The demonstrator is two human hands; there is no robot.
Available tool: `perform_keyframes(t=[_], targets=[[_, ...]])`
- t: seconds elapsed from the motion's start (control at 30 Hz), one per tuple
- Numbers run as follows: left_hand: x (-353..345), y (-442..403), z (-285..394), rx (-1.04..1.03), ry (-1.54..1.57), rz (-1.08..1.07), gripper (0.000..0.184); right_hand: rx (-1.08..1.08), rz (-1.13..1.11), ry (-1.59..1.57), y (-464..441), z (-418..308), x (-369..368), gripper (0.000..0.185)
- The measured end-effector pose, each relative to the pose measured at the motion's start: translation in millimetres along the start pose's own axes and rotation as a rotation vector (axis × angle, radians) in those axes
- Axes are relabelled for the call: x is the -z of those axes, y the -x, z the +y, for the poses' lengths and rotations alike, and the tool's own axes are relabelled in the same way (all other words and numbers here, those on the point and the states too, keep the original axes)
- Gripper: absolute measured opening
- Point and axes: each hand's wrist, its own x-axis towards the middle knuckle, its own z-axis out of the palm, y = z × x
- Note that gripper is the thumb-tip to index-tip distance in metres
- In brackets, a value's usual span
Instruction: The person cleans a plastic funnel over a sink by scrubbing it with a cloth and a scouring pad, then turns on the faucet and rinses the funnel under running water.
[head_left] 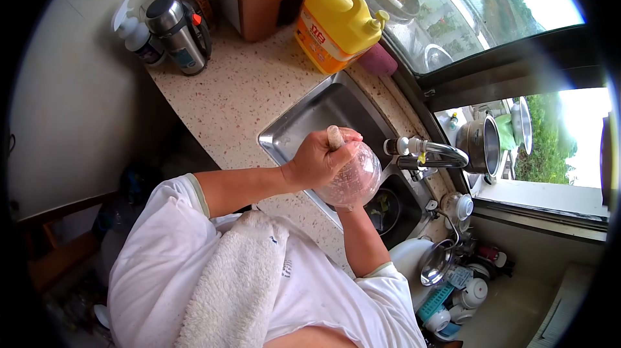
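A clear, rounded glass vessel, wet or soapy on its surface, is held over the double sink. My left hand is closed at its upper left side, with a pale tan, stick-like thing poking up between thumb and fingers; its lower part is hidden. Behind the glass, my right hand supports the vessel from the far side and below. Its fingers show only partly through the wall. To the right of the vessel is the chrome faucet.
A yellow detergent jug stands behind the sink, beside a purple object. A steel thermos and pump bottle are at the left. Dark strainer basin holds green scraps. Stacked dishes sit lower right; a pot stands by the window.
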Motion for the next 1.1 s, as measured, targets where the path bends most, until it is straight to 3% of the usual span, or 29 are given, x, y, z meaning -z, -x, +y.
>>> perform_keyframes(t=[0.03,0.1,0.17,0.2,0.37,0.47,0.57,0.67,0.7,0.8,0.9,0.93,1.0,1.1], targets=[[1.1,-0.9,-0.9,0.012,0.012,-0.004,0.021,0.071,0.054,0.327,-0.8,-1.7,-7.4,0.033],[6.5,-1.7,-6.4,0.039,0.033,-0.014,0.021,0.026,0.03,0.164,-4.7,0.0,-8.1,0.031],[11.7,-4.3,-16.3,-0.202,-0.035,-0.093,0.021,-0.21,-0.123,-0.813,-6.2,6.6,-1.2,0.032],[14.0,-7.6,-20.3,-0.328,-0.068,-0.133,0.021,-0.241,-0.112,-0.93,-5.4,5.0,-2.7,0.033],[16.5,-7.4,-26.5,-0.254,-0.139,-0.141,0.018,-0.423,-0.174,-1.367,0.9,29.2,7.5,0.03],[18.1,-10.0,-34.3,-0.26,-0.364,-0.102,0.021,-0.523,0.087,-1.061,6.6,-8.7,-3.7,0.033],[25.1,-17.5,-44.9,-0.361,-0.549,-0.036,0.019,-0.631,0.068,-0.92,24.7,17.1,20.4,0.032],[37.1,-24.1,-30.1,-0.637,-0.772,-0.032,0.01,-0.669,0.206,-0.63,53.5,29.4,46.3,0.029],[41.4,-24.7,-24.5,-0.754,-0.864,-0.047,0.01,-0.594,0.325,-0.544,62.4,23.3,50.2,0.027],[43.1,-20.6,-26.0,-0.539,-0.815,-0.17,0.007,-0.192,0.519,-0.335,66.8,-7.6,56.2,0.029],[32.2,-24.5,-54.1,-0.459,-1.189,-0.499,0.009,0.13,0.333,0.299,45.4,-45.6,48.6,0.035],[26.8,-24.4,-65.6,-0.398,-1.123,-0.516,0.01,0.243,0.247,0.594,31.8,-57.6,39.5,0.038],[15.8,-23.7,-78.5,-0.253,-0.98,-0.508,0.012,0.353,0.051,0.752,7.0,-68.0,26.8,0.039],[9.4,-22.6,-81.1,-0.087,-0.8,-0.45,0.015,0.009,-0.016,0.45,-7.9,-56.9,27.3,0.035]])
